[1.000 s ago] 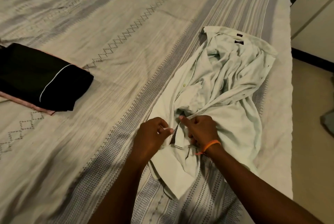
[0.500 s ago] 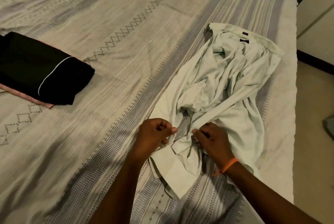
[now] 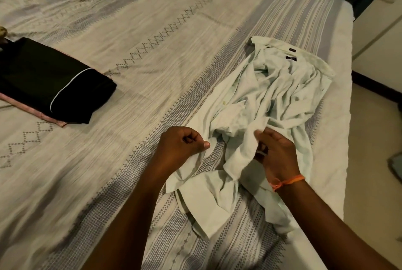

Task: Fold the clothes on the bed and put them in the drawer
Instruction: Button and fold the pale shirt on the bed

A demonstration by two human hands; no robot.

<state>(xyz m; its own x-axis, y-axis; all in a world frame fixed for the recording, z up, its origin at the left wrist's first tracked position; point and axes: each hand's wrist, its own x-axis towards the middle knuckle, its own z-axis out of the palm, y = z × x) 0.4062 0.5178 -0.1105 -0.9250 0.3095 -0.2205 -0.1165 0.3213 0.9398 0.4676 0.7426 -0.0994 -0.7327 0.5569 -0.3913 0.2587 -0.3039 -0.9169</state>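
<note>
Pale green cotton, the crumpled shirt (image 3: 267, 104) lies on the bed (image 3: 152, 30) under and beyond both my hands. My left hand (image 3: 181, 146) pinches its near edge; my right hand (image 3: 275, 153) grips a bunched fold. Far off to my left sits folded black clothing (image 3: 50, 80).

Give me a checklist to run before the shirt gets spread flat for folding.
1. Left hand grips the shirt edge: ok, fingers curled on the cloth.
2. Right hand has a grip on the other edge: ok, cloth pinched between fingers.
3. Shirt lies flat: not ok, bunched and creased in the middle.
4. Collar faces away from the person: ok, at the far end.
5. Room on the bed to spread it: ok, bare sheet to the left.
6. Folded pile out of the way: ok, apart at far left.
</note>
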